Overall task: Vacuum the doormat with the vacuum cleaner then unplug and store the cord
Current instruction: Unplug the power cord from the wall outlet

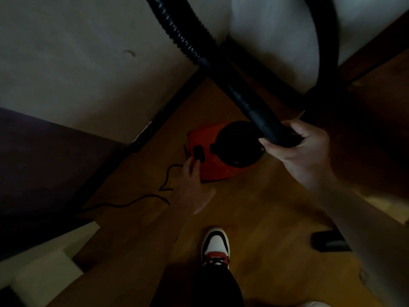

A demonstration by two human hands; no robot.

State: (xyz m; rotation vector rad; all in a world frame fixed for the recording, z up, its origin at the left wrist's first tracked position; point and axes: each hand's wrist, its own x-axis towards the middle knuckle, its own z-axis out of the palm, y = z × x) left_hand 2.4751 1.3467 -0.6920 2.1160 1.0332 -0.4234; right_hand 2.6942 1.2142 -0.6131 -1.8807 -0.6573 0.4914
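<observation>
Red-bodied, one vacuum cleaner (223, 151) is sitting on the floor (254, 207), dim and hard to make out. One black hose (232, 85), cut off at the top edge, is slanting down-right into the right hand (303, 147), whose grip is wrapping its end. The left hand (192, 187), grip slack and empty, is touching the machine's black button (197, 152) beside one cord (141, 199) trailing left.

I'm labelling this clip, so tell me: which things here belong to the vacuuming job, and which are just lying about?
Job: red vacuum cleaner; black hose, gripped by the right hand; cord trailing on the wooden floor; left hand at the cleaner's black switch.
Lying about: pale fabric mass; dark purple piece.
</observation>
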